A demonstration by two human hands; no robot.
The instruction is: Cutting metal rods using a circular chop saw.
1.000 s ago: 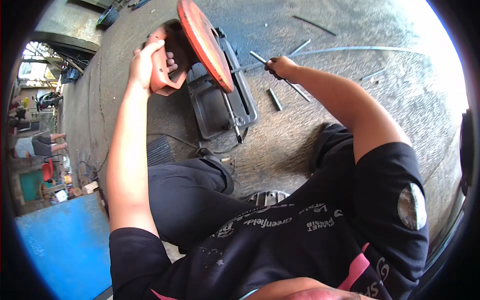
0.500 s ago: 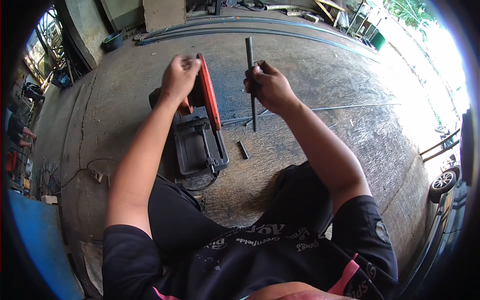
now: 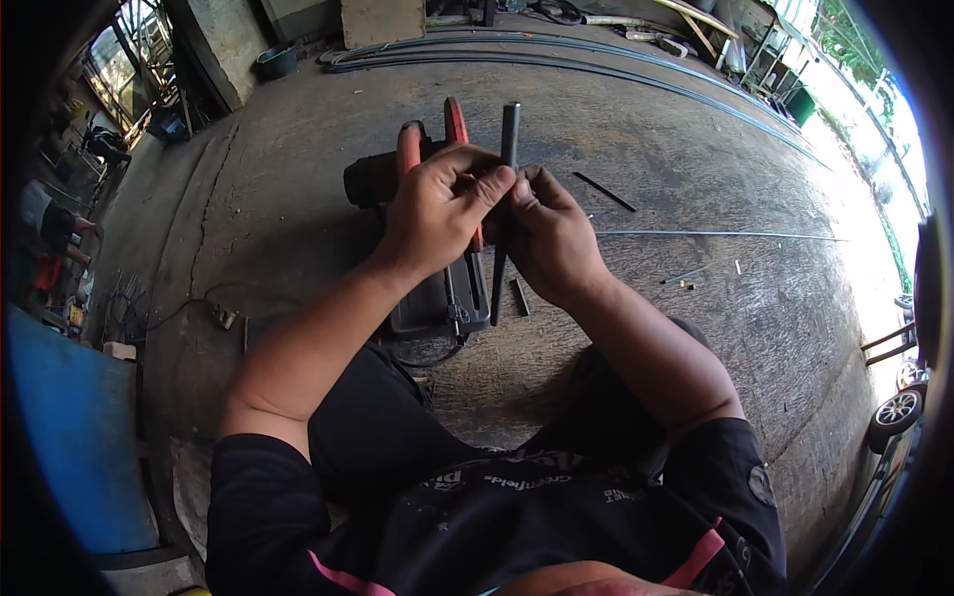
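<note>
A grey metal rod [image 3: 510, 134] stands nearly upright in front of me, its lower end leaning a little left. My right hand [image 3: 555, 238] is wrapped round its middle. From the other side, my left hand [image 3: 437, 214] pinches the rod with thumb and fingers, close against the right fingertips. Just behind the left hand is a cut-off saw with a red handle [image 3: 408, 149], a red blade guard [image 3: 455, 121] and a black base [image 3: 422, 316]; my hands and forearm hide part of it. A short dark metal piece [image 3: 521, 297] lies beside the base.
A thin dark strip [image 3: 603, 192] and a long thin bar [image 3: 725, 234] lie on the concrete floor to the right. Long metal bars [image 3: 556, 58] stretch across the back. A blue panel [image 3: 75, 437] stands at left, and a car wheel [image 3: 898, 408] shows at right.
My left hand has left the saw's red guard and come right onto the rod. The rod remains in my right hand, which now sits lower. The whole view has shifted slightly.
</note>
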